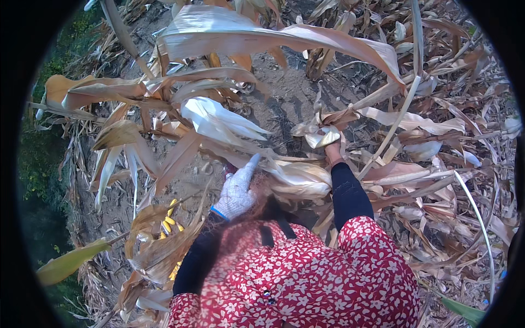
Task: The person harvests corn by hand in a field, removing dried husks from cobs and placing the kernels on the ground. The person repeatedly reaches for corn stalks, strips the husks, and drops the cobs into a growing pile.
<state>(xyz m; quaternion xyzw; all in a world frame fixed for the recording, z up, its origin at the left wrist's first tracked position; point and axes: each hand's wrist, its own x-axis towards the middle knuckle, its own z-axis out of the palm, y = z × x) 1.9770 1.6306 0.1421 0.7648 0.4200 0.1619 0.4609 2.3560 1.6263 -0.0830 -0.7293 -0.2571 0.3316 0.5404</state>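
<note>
My left hand (pixel 238 194), in a whitish knit glove with a blue cuff edge, is low at the centre, one finger pointing up. A small dark red thing (pixel 229 169) shows beside its fingers; whether the hand grips it is unclear. My right hand (pixel 334 151), bare at the wrist, reaches up to a curled dry corn husk (pixel 322 137), which hides most of the fingers. Between the hands lies a pale corn ear in its husk (pixel 305 180), beside the right forearm. An opened whitish husk (pixel 217 117) hangs above the left hand.
Dry corn stalks and leaves cross the view, with one long leaf (pixel 246 37) at the top. Several yellow corn cobs (pixel 168 223) lie on the soil at lower left. Leaf litter (pixel 463 197) covers the ground on the right. Green plants (pixel 41 164) stand along the left edge.
</note>
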